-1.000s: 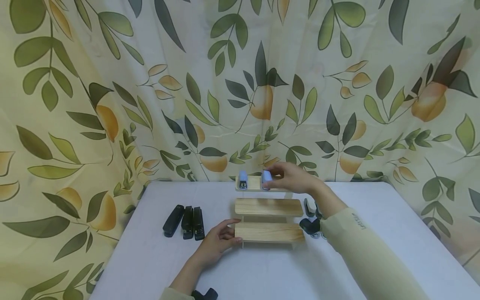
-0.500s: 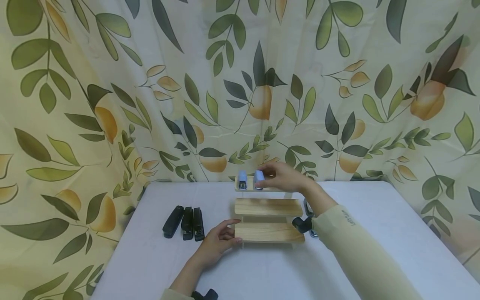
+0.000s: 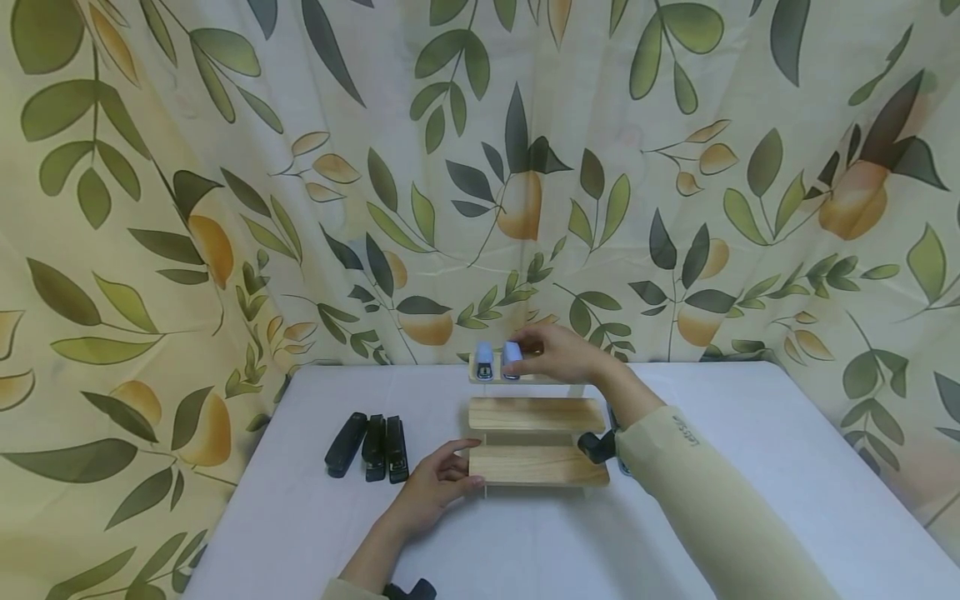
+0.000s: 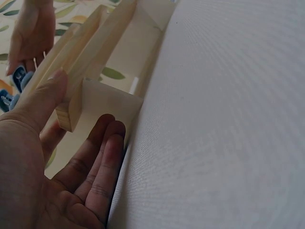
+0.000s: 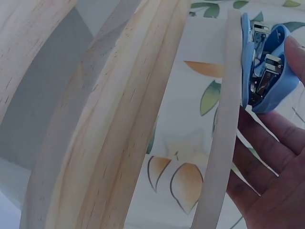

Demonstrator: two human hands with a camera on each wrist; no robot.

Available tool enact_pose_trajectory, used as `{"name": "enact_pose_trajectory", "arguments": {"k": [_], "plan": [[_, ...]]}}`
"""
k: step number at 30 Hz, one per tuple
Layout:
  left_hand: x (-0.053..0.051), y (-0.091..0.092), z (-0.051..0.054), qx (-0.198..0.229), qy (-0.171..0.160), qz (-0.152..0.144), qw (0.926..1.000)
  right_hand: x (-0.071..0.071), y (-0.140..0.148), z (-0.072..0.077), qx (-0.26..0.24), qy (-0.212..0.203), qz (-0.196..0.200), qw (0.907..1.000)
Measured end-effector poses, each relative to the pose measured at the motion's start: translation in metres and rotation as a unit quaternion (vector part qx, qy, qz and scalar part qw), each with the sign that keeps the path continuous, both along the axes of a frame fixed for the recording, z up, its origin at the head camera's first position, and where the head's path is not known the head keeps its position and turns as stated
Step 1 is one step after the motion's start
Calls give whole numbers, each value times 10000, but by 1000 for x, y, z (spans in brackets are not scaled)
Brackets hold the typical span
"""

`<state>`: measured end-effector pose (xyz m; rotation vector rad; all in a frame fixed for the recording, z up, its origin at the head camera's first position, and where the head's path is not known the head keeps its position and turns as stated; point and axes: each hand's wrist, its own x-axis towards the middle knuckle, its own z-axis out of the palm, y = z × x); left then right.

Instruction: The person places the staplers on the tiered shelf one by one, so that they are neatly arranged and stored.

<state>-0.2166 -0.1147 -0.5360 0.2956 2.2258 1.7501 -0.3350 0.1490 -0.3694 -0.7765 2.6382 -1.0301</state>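
Observation:
A three-step wooden shelf [image 3: 536, 412] stands on the white table. On its top step, two light blue staplers sit side by side near the left end. My right hand [image 3: 561, 353] pinches the right-hand stapler [image 3: 512, 359] between thumb and fingers; the other blue stapler [image 3: 484, 361] is close on its left. In the right wrist view the blue staplers [image 5: 281, 90] overlap, their metal parts facing the camera. My left hand [image 3: 433, 492] holds the left end of the lowest step, the thumb [image 4: 57, 83] on the wood and the other fingers beside the pale side support [image 4: 112, 98].
Several black staplers [image 3: 375, 448] lie left of the shelf: a wider one [image 3: 346, 444] and two slim ones. Right of the shelf, objects are mostly hidden behind the right forearm [image 3: 705, 483]. A leaf-patterned curtain [image 3: 480, 183] hangs behind the table.
My right hand has slid the blue stapler leftward along the top step, closer to the other one. The left hand has kept its place on the shelf.

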Motion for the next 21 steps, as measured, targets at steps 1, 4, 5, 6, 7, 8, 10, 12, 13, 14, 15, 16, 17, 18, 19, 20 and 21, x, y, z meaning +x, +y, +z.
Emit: {"name": "enact_pose_trajectory", "arguments": {"k": [1, 4, 5, 6, 7, 8, 10, 12, 13, 14, 15, 16, 17, 18, 19, 20, 21], "plan": [[0, 0, 0, 8, -3, -5, 10000, 0, 0, 0, 2, 3, 12, 10000], [0, 0, -1, 23, -2, -17, 10000, 0, -2, 0, 15, -44, -6, 10000], [0, 0, -1, 13, -3, -18, 10000, 0, -2, 0, 20, -67, -15, 10000], [0, -1, -1, 7, -1, -20, 10000, 0, -3, 0, 30, -76, -23, 10000], [0, -1, -1, 3, -4, -23, 10000, 0, -3, 0, 37, -83, -33, 10000], [0, -1, -1, -3, 6, -25, 10000, 0, -3, 0, 45, -100, -52, 9999], [1, -1, 0, -14, 3, -19, 10000, 0, -3, 0, 56, -106, -66, 9999], [1, -1, 0, -12, 19, -23, 10000, 1, -4, 1, 69, -99, -69, 9999], [1, -1, 0, -5, 24, -26, 10000, 1, -4, 1, 77, -97, -60, 9999], [1, -1, 0, 0, 30, -29, 10000, 1, -4, 1, 86, -91, -53, 9999], [1, -1, 0, 8, 21, -32, 10000, 1, -4, 1, 94, -82, -45, 9999], [1, -1, 0, 16, 17, -35, 10000, 1, -4, 1, 98, -87, -47, 9999], [1, -1, 0, 33, 18, -42, 10000, 1, -4, 1, 102, -83, -49, 9999], [1, -1, 0, 40, 20, -47, 10000, 1, -4, 1, 111, -81, -49, 9999], [1, -1, 0, 49, 15, -50, 10000, 1, -4, 0, 115, -79, -50, 9999], [0, -1, -1, 53, 17, -54, 10000, 1, -4, 0, 115, -89, -67, 9999], [0, -1, -1, 56, 20, -58, 10000, 1, -5, 0, 112, -99, -84, 9999]]}}
